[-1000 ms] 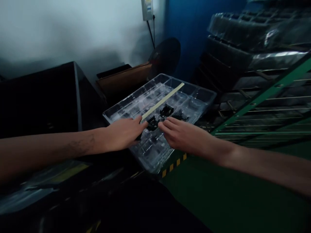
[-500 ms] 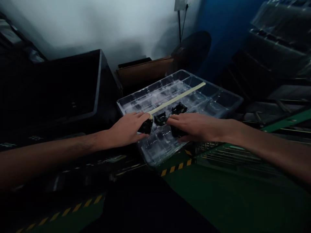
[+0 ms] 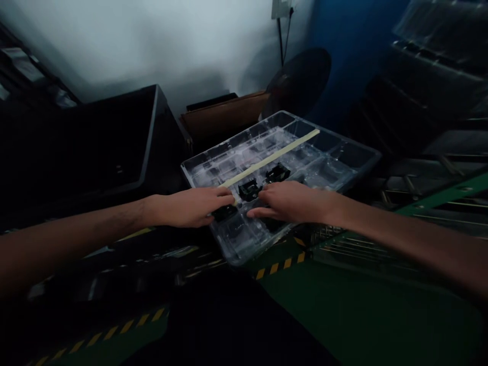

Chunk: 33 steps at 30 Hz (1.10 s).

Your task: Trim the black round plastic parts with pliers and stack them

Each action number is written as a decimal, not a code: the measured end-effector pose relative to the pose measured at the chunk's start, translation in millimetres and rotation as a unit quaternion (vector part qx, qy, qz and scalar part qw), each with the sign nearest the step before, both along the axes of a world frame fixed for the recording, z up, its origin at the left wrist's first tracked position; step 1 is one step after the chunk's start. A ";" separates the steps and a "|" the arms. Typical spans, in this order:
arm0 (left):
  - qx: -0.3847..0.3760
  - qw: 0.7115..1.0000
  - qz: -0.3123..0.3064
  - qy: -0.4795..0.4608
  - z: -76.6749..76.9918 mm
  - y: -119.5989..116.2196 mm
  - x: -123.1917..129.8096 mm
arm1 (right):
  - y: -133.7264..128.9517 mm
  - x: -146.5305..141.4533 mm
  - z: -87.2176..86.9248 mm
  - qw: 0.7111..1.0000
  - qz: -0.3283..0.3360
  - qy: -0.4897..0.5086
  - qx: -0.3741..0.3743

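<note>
A clear plastic compartment tray (image 3: 343,157) lies tilted in front of me, with a pale strip of tape (image 3: 282,151) running across it. Two small black plastic parts (image 3: 249,190) (image 3: 277,174) sit in its middle pockets. My left hand (image 3: 190,207) rests on the tray's near left edge, fingers closed over another black part (image 3: 224,212). My right hand (image 3: 292,202) lies palm down over the near pockets, covering a dark part whose shape I cannot make out.
A large black bin (image 3: 114,142) stands at the left, a brown cardboard box (image 3: 224,114) behind the tray and a dark fan (image 3: 301,79) beyond it. Stacked dark trays (image 3: 427,66) fill the right. Green surface with yellow-black hazard tape (image 3: 282,264) lies below.
Both hands slid nearer along the tray's near rows, each with a black part. My view shifted left after the first frame.
</note>
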<state>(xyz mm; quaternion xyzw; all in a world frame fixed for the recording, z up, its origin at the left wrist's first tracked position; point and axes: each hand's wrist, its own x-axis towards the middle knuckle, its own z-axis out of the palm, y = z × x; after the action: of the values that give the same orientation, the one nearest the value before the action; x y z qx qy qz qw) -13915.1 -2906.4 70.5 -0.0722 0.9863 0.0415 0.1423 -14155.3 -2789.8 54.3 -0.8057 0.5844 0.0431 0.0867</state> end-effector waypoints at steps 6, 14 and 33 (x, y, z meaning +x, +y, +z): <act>-0.019 0.999 0.032 -0.007 1.2 2.2 -3.0 | 22.1 -0.8 -4.4 0.997 0.007 0.022 -0.079; -0.056 0.994 0.098 -0.004 -6.8 4.1 -11.8 | 32.8 -19.5 -14.8 0.991 0.024 0.001 -0.129; 0.076 0.941 0.222 0.245 -17.1 13.8 9.7 | 20.1 -20.4 -3.0 0.980 0.028 -0.086 -0.178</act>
<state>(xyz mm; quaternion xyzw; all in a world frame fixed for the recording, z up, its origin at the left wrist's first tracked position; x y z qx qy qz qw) -13905.4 -2892.6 53.4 -0.2659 0.9435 0.1631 -0.1113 -14175.7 -2769.7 51.3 -0.8252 0.5501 -0.1282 -0.0092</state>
